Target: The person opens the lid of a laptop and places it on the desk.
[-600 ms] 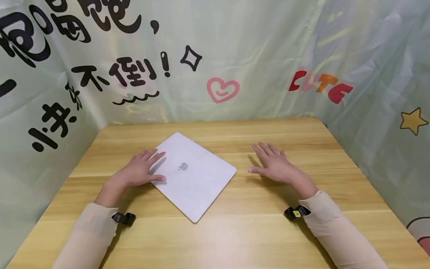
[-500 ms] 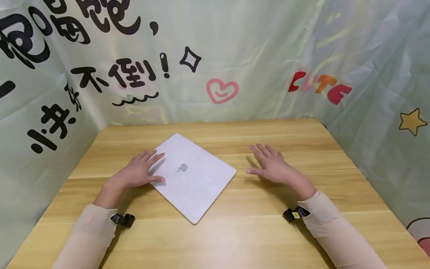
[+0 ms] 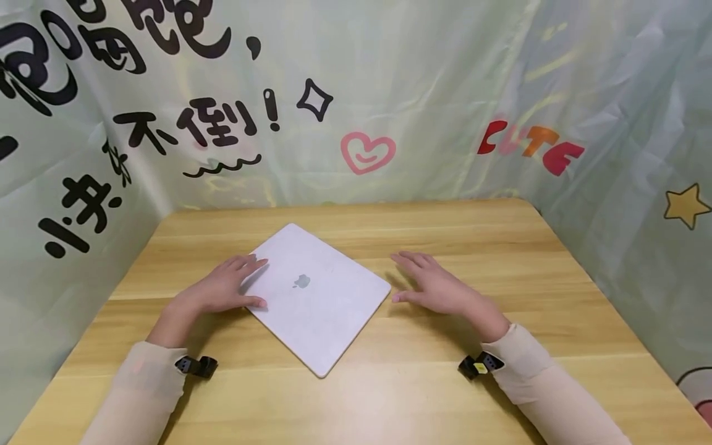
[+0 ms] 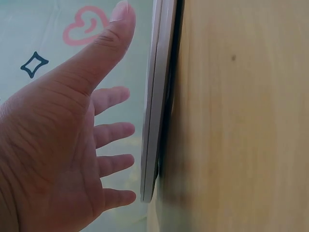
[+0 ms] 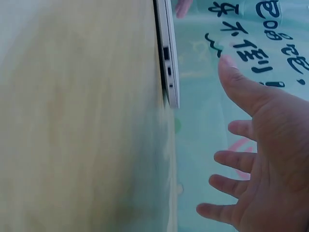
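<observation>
A closed silver laptop (image 3: 328,309) with an apple logo on its lid lies turned cornerwise on the wooden table. Over its left corner hovers my left hand (image 3: 217,287), thumb and fingers spread. In the left wrist view, a gap shows between those fingertips and the laptop's edge (image 4: 157,106). Just beyond the laptop's right corner, my right hand (image 3: 436,287) is held with its fingers extended and apart. The right wrist view shows small ports along the laptop's side (image 5: 169,63), with the spread right hand (image 5: 270,159) off to one side and holding nothing.
Pale printed curtains (image 3: 439,93) with lettering, a heart and a star enclose the table (image 3: 423,395) at the back and sides. Each wrist wears a small black camera, the left one (image 3: 197,366) and the right one (image 3: 481,364), below beige sleeves.
My right hand has moved left, closer to the laptop's right corner. The left hand has shifted slightly left, and the head view has tilted a little. The laptop rests in the same place.
</observation>
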A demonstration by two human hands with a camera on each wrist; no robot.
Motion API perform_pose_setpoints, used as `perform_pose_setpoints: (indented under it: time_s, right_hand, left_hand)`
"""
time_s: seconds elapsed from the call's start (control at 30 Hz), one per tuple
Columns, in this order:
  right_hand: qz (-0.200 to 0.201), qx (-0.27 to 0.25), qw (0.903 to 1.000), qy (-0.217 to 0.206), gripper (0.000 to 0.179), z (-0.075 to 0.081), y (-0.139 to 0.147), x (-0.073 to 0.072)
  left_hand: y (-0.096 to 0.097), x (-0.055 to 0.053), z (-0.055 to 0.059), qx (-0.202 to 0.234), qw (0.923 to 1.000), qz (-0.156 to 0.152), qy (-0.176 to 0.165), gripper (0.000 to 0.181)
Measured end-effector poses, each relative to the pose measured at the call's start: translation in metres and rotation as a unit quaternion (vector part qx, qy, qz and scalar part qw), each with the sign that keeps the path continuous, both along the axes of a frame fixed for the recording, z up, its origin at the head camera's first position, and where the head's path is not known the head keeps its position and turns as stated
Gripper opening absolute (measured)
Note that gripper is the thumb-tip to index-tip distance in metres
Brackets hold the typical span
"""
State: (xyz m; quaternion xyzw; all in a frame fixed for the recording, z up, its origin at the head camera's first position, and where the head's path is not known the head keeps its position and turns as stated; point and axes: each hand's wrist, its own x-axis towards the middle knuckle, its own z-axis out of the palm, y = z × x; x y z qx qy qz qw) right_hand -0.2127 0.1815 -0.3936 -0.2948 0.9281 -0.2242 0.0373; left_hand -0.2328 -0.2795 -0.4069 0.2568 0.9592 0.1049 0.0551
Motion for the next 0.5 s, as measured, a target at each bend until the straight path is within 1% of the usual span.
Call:
perform_pose_setpoints:
  time_s: [0.13,0.33,0.5]
  right_hand:
    - [0.019,-0.005,0.9997,-0.017,0.084,-0.003,-0.009,0.004]
    - [0.047,0.000,0.9984,-0.033,0.088,-0.002,-0.028,0.001]
    - [0.078,0.007,0.9966,-0.027,0.091,-0.004,-0.042,0.001]
  left_hand:
    - [-0.005,0.002,-0.003,0.019,0.9997,0.009,-0.015,0.101]
    - [-0.010,0.001,-0.005,0.036,0.9982,0.020,-0.042,0.103]
    - [-0.010,-0.002,-0.006,0.044,0.9973,0.022,-0.055,0.108]
